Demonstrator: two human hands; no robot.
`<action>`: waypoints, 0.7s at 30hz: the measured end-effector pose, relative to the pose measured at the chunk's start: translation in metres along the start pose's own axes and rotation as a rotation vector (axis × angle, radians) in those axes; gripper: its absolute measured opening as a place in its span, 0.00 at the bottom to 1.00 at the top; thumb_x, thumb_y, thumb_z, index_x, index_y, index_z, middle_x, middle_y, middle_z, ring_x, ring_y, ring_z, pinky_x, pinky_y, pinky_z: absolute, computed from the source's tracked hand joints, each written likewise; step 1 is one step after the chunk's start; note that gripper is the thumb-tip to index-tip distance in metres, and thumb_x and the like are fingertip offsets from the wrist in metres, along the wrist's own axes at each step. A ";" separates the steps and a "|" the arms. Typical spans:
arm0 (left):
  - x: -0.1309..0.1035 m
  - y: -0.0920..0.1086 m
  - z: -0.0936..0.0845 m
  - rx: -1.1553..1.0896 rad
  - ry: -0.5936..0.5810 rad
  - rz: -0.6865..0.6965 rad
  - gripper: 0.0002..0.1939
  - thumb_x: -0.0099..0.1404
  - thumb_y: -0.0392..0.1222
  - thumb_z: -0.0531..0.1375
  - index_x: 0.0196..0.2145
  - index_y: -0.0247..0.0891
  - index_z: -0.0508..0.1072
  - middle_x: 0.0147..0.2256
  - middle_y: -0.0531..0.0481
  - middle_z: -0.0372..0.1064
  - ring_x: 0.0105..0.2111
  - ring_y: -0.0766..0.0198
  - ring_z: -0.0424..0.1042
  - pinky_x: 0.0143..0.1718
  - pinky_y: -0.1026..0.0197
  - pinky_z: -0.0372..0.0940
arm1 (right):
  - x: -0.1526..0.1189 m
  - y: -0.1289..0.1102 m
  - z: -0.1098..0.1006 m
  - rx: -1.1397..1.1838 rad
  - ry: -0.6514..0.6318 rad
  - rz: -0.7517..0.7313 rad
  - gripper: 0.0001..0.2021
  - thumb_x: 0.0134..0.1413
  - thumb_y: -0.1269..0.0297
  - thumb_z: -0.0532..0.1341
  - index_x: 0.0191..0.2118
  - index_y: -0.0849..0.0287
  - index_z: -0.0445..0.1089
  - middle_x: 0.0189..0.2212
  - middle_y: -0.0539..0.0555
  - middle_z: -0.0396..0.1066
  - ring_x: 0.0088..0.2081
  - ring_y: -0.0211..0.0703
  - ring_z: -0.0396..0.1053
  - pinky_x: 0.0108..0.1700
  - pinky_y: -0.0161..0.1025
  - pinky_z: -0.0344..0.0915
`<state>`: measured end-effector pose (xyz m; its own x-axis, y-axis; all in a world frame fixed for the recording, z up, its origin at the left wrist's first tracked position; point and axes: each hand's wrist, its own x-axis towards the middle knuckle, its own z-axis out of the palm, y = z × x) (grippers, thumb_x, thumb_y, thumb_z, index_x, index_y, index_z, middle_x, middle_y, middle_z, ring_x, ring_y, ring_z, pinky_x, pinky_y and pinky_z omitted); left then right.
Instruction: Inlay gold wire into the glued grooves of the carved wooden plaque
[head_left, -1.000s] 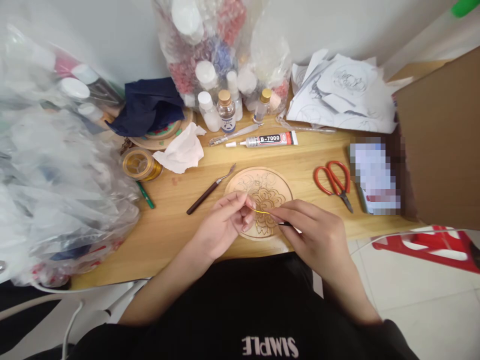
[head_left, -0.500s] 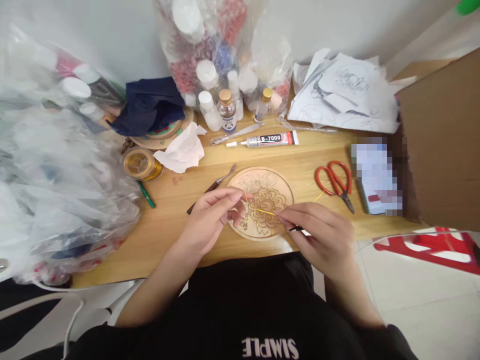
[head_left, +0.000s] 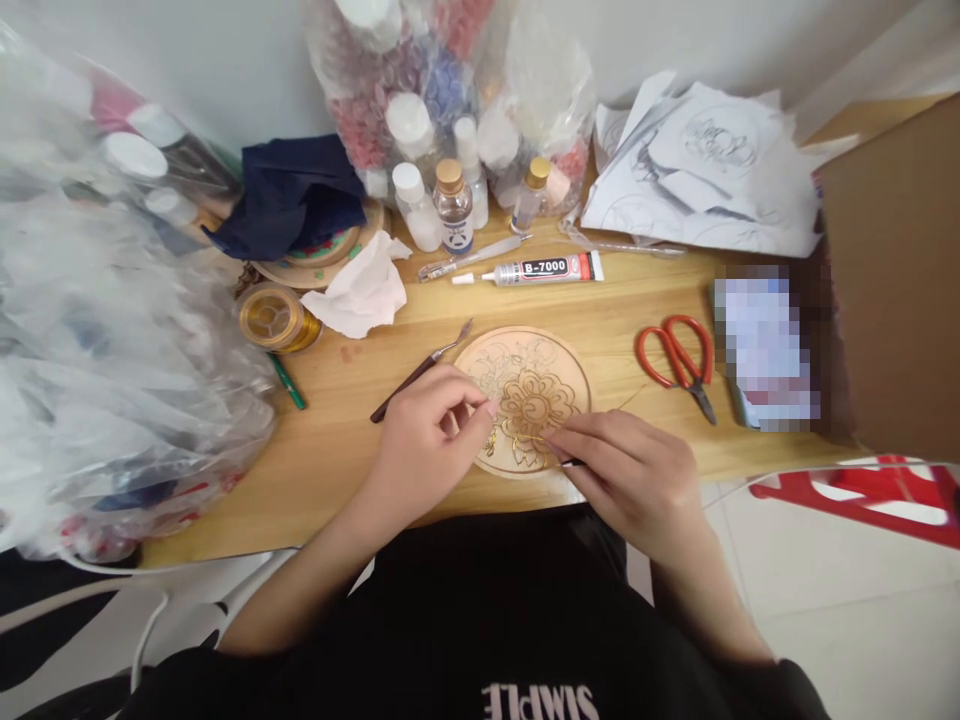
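A round wooden plaque (head_left: 568, 372) lies on the table, with a flower outlined in gold wire and faint drawn lines above it. Over its left edge, my left hand (head_left: 436, 428) is closed in a pinch at the end of a thin gold wire. My right hand (head_left: 634, 470) grips the same gold wire (head_left: 528, 436) between thumb and forefinger, low over the plaque's right side. A slim dark tool (head_left: 574, 462) is also held in this hand, its kind mostly hidden. The wire's free tail sticks out beyond the right knuckles.
Red-handled pliers (head_left: 679, 360) and a phone (head_left: 766, 350) lie to the right. A dark-handled spatula tool (head_left: 416, 377) rests left of the plaque. Behind are a B-7000 glue tube (head_left: 541, 269), small bottles (head_left: 454, 210) and a wire spool (head_left: 277, 318). Plastic bags crowd the left; a cardboard box (head_left: 896, 280) stands right.
My left fingers have drawn together into a pinch, the thumb now against the forefinger. My right hand has shifted slightly left. The view has tilted a little.
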<state>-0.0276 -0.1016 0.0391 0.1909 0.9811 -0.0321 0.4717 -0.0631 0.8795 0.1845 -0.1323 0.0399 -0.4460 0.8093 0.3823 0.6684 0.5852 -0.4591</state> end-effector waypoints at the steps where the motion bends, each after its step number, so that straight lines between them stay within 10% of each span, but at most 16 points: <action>1: -0.001 0.001 0.000 0.076 -0.002 0.012 0.08 0.64 0.36 0.58 0.26 0.37 0.70 0.27 0.55 0.66 0.26 0.72 0.65 0.25 0.68 0.59 | 0.000 0.000 0.000 -0.004 0.001 -0.009 0.06 0.58 0.75 0.61 0.39 0.63 0.74 0.32 0.55 0.78 0.32 0.40 0.73 0.32 0.37 0.71; 10: -0.002 0.024 -0.003 0.691 -0.245 0.014 0.13 0.67 0.37 0.52 0.25 0.36 0.68 0.30 0.51 0.67 0.25 0.66 0.66 0.26 0.60 0.56 | -0.002 0.000 -0.003 -0.011 -0.047 -0.126 0.07 0.59 0.77 0.58 0.36 0.67 0.75 0.30 0.56 0.78 0.29 0.40 0.73 0.30 0.36 0.70; 21: 0.010 0.036 0.005 0.786 -0.447 -0.017 0.13 0.67 0.37 0.52 0.25 0.38 0.68 0.31 0.50 0.68 0.29 0.62 0.70 0.29 0.59 0.60 | -0.013 0.013 -0.014 0.022 -0.032 -0.103 0.09 0.61 0.75 0.57 0.39 0.65 0.75 0.31 0.56 0.78 0.29 0.38 0.73 0.29 0.35 0.70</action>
<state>-0.0041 -0.0954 0.0684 0.4176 0.8307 -0.3681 0.8984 -0.3167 0.3044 0.2075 -0.1354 0.0403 -0.5311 0.7456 0.4024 0.6049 0.6662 -0.4361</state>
